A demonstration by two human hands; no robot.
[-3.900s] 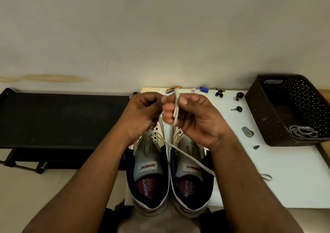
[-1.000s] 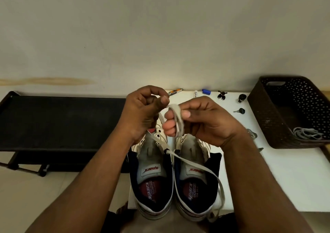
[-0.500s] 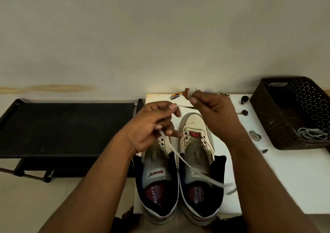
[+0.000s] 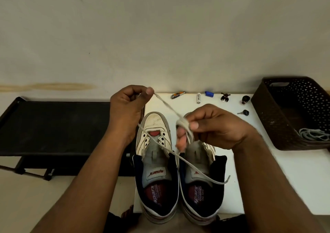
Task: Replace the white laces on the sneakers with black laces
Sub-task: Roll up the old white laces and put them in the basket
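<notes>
Above the pair of white, scuffed sneakers (image 4: pixel 175 170) standing unlaced on the white worktop (image 4: pixel 278 175), the left hand (image 4: pixel 127 111) pinches one end of a flat white lace (image 4: pixel 165 106) between thumb and forefinger. Right of it, the right hand (image 4: pixel 212 127) has the lace coiled round its curled fingers (image 4: pixel 181 140), the loose tail trailing across both shoes.

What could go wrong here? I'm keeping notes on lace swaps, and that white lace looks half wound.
The coil on the right hand's fingers is loose and could slip off and unravel. The white lace trails across both sneakers, so its free end may snag on an eyelet or tongue. The left hand pinches only a thin stretch, which might slip out under tension.
</notes>
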